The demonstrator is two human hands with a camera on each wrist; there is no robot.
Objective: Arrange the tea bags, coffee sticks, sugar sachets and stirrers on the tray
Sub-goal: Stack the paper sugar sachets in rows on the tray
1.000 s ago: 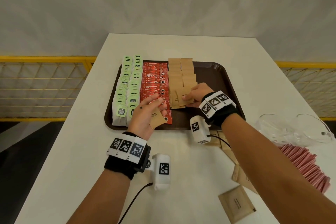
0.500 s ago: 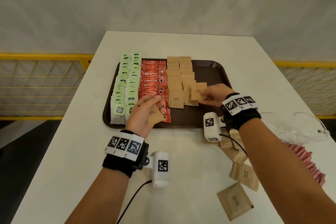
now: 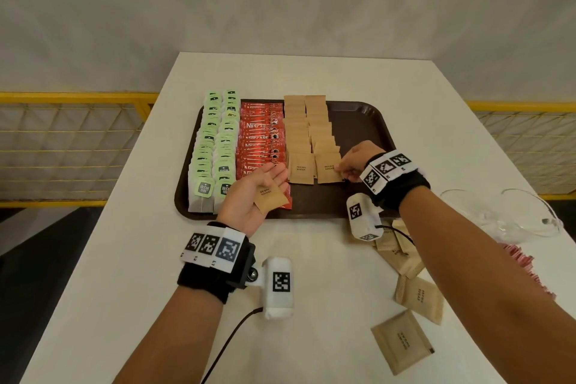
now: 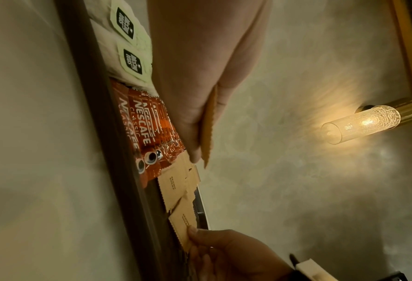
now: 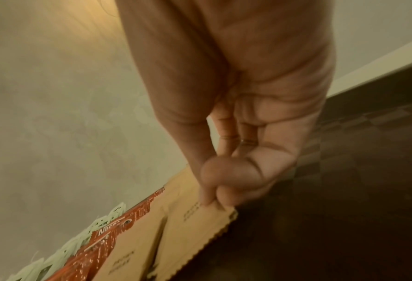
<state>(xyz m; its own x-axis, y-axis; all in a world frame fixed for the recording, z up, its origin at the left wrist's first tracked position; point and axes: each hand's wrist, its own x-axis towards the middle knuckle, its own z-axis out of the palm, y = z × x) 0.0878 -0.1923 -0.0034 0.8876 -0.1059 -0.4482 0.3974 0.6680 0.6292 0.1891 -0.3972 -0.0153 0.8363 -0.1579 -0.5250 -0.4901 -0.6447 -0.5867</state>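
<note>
The right hand [image 3: 353, 162] pinches the brown sugar sachet [image 3: 328, 169] ending the tray's [image 3: 358, 112] right sachet row, while another sachet [image 3: 270, 199] lies on the spread left hand [image 3: 252, 196] at its eight o'clock.

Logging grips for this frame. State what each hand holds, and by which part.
The right hand pinches a brown sugar sachet by its right edge, on the tray. The left hand lies palm-up, open, carrying another sachet on its palm.

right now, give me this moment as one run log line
right hand: pinches brown sugar sachet on tray | left hand: palm up, spare sachet on it | stirrers: none seen
</note>
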